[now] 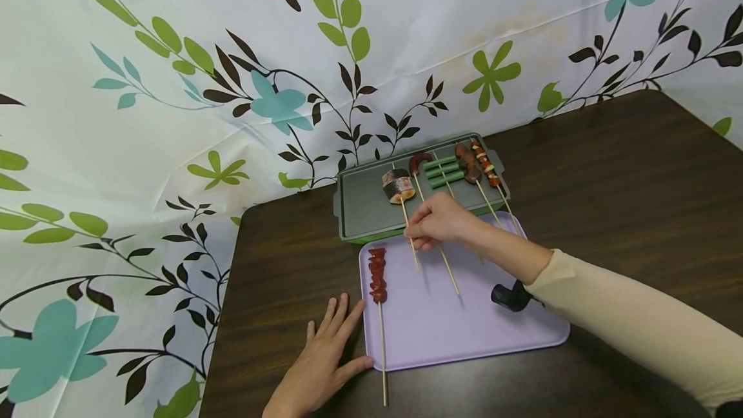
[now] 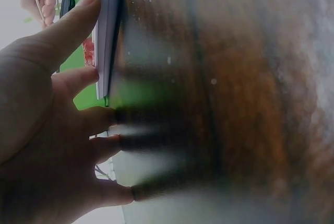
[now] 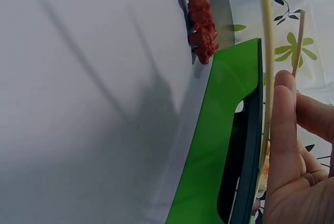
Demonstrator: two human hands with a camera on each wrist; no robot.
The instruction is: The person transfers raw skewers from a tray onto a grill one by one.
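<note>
at the tray's (image 1: 522, 334) twelve o'clock edge, right hand (image 1: 441, 219) pinches the light, stiff salmon skewer (image 1: 406, 211) mid-stick; left hand (image 1: 322, 366) rests flat, released.

No legible text, labels, brands or numbers, floral-print backdrop (image 1: 232, 82) behind the grill tray (image 1: 366, 211) apparently unlettered, wrist views blurred.

The surface (image 1: 609, 173) is dark brown wood grain. On it lies a pale lilac tray (image 1: 464, 328), and behind that a grey grill plate (image 1: 362, 211) with a bright green underside. The meat skewer (image 1: 378, 276) is red on a pale wooden stick; the asparagus skewer (image 1: 445, 171) is green. The backdrop cloth (image 1: 174, 82) is white, printed with green, teal and dark brown leaves. The sleeve (image 1: 638, 321) is cream.
</note>
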